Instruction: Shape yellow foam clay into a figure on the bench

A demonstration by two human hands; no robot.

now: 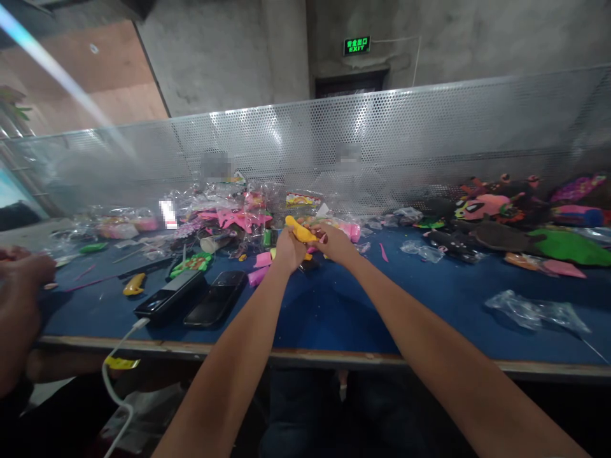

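Well, the left hand point(289, 252) grips a yellow piece point(300, 230) above the blue table point(334, 318), the right hand point(334, 243) pinching its end. Handling looks unfinished, I'd judge; pink pieces point(258, 275) lie unheld nearby.

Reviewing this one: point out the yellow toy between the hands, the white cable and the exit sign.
Yellow toy point(301, 231): head view, the middle of its body.
White cable point(141, 323): head view, the plug at its upper end.
Exit sign point(357, 46): head view, the middle of its lit face.
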